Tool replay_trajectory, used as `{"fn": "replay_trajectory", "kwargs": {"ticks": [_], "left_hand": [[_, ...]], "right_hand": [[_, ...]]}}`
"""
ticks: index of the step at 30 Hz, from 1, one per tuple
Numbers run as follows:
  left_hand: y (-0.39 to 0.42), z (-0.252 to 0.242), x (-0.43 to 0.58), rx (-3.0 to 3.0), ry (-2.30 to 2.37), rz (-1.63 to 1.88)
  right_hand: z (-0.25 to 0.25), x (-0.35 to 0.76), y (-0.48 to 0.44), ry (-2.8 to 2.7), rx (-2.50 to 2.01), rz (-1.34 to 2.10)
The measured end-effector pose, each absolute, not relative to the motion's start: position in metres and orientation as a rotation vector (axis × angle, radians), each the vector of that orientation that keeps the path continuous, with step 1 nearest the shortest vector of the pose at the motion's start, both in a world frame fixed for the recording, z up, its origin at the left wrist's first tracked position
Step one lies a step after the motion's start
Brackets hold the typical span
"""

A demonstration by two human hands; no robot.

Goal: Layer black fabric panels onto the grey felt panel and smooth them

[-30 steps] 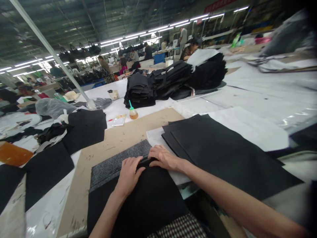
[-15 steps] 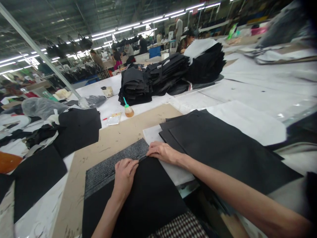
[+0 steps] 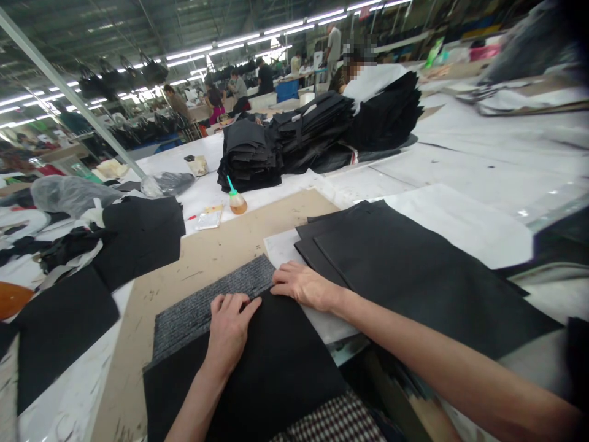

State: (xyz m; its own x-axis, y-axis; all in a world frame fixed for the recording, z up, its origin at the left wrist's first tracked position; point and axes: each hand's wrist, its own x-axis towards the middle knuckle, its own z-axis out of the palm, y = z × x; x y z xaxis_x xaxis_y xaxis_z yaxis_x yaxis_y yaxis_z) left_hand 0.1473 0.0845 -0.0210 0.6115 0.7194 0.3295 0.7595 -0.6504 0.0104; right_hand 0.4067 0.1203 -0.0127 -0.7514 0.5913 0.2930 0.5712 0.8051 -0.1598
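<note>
A black fabric panel (image 3: 276, 350) lies in front of me, its far edge overlapping a ribbed dark grey fabric piece (image 3: 202, 310). My left hand (image 3: 230, 325) has its fingers curled at the panel's far edge, with the thumb stretched along it toward the right. Close by, my right hand (image 3: 301, 285) pinches the same edge near its right corner, where the grey fabric ends. The fingertips of both hands touch the seam between the two pieces, and the undersides of the fingers are hidden. Beneath lies a tan board (image 3: 221, 242) with dark marks.
Flat black panels (image 3: 414, 270) lie stacked at right on white sheets. Behind the board stand a small bottle (image 3: 238, 202) with a green nozzle and a white packet (image 3: 210, 219). Bundled black pieces (image 3: 251, 153) sit farther back. More black panels (image 3: 67, 331) are at left. People work beyond.
The black panel's left corner has shifted slightly outward and no longer lines up with the grey piece. My left thumb has spread away from the fingers. The right hand stays nearly in place.
</note>
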Motion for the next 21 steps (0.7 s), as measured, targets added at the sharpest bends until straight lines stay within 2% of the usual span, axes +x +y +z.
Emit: {"fn": "replay_trajectory", "kwargs": {"ticks": [9, 14, 17, 21], "left_hand": [[0.08, -0.018, 0.15, -2.681, -1.22, -0.396], [0.078, -0.016, 0.149, -2.671, -1.212, -0.413], [0.078, -0.018, 0.149, -2.667, -1.204, -0.439], [0.078, -0.021, 0.147, -2.685, -1.227, -0.473]], "right_hand": [[-0.012, 0.415, 0.11, -2.663, -0.963, 0.078], [0.002, 0.418, 0.098, -2.664, -1.17, -0.067], [0.01, 0.396, 0.081, -2.525, -1.399, -0.141], [-0.002, 0.35, 0.057, -2.389, -1.383, -0.071]]}}
